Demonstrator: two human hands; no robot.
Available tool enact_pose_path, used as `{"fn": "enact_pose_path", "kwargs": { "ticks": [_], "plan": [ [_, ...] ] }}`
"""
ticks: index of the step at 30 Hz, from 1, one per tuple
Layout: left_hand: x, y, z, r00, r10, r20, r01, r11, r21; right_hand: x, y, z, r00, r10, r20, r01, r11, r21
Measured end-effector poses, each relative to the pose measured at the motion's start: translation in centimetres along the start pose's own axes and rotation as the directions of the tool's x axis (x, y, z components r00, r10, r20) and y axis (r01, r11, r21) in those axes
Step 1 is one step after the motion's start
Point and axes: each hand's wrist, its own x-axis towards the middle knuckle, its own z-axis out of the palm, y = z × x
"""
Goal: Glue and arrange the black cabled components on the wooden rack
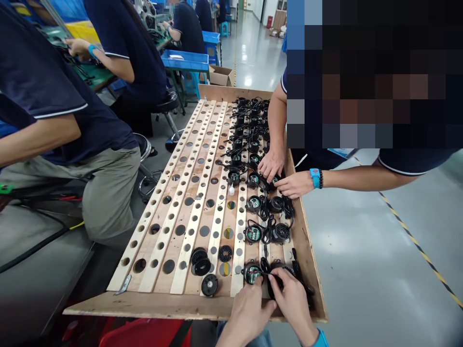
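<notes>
In the near right of the wooden tray [152, 304], my left hand [251, 306] holds the near edge of a round black housing [252, 273], its index finger at the green circuit board inside. My right hand [292, 298] is just beside it, thumb and index finger pinched on a thin black cable [265, 273] that runs to the housing. Under my right hand is another black part, mostly covered. Left of my hands lie loose round black covers: one slotted [225, 253], one with a solid face [210, 285], and a small stack [200, 261].
Rows of black housings with coiled cables [254, 203] fill the tray's right side. Across from me a co-worker's hands [285, 180] work on another housing. A small white bottle tip [232, 189] stands mid-tray. Seated people and stools [166, 103] line the left.
</notes>
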Motion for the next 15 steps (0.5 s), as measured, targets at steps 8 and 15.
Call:
{"fn": "enact_pose_path", "kwargs": {
  "ticks": [8, 15],
  "plan": [
    [-1.2, -1.3, -1.2, 0.998, -0.006, -0.065, 0.005, 1.000, -0.013, 0.2, -0.4, -0.4, 0.996, -0.079, -0.049, 0.077, 0.996, -0.044],
    [-4.1, -9.2, -3.2, 0.799, -0.132, -0.587, 0.096, 0.991, -0.093, 0.2, -0.8, -0.8, 0.989, -0.112, -0.097, 0.100, 0.988, -0.113]
  ]
}}
